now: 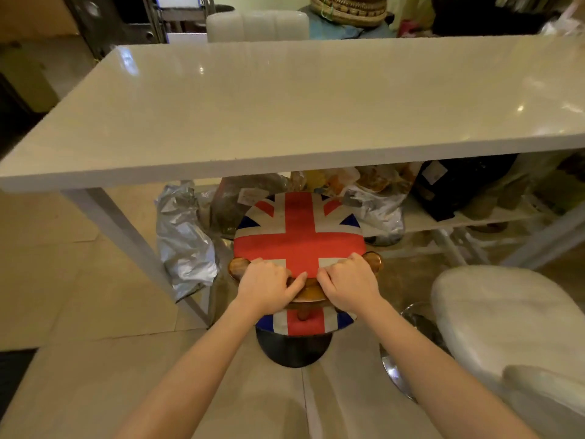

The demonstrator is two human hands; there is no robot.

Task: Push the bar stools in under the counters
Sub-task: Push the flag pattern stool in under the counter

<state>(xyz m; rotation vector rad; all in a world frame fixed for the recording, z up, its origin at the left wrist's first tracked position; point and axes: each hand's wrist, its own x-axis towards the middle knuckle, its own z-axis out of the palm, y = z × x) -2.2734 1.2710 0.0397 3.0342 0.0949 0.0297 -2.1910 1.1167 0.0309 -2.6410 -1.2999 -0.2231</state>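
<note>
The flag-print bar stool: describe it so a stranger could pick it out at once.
Start at the long white counter that spans the view. Just below its near edge, in front of the cluttered lower shelf, stands the flag-print bar stool, with the left hand and the right hand on its backrest. Unlike the plain white stool to its right, its seat is red, white and blue.

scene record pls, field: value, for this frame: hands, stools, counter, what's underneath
left hand: gripping near edge of flag stool, at its wooden backrest
right hand: same edge, beside the left
flag stool: seat mostly short of counter edge, far rim just under it
white stool: right of flag stool, out from counter
counter: white glossy top, bare
under counter: silver bag, clutter on low shelf
</note>
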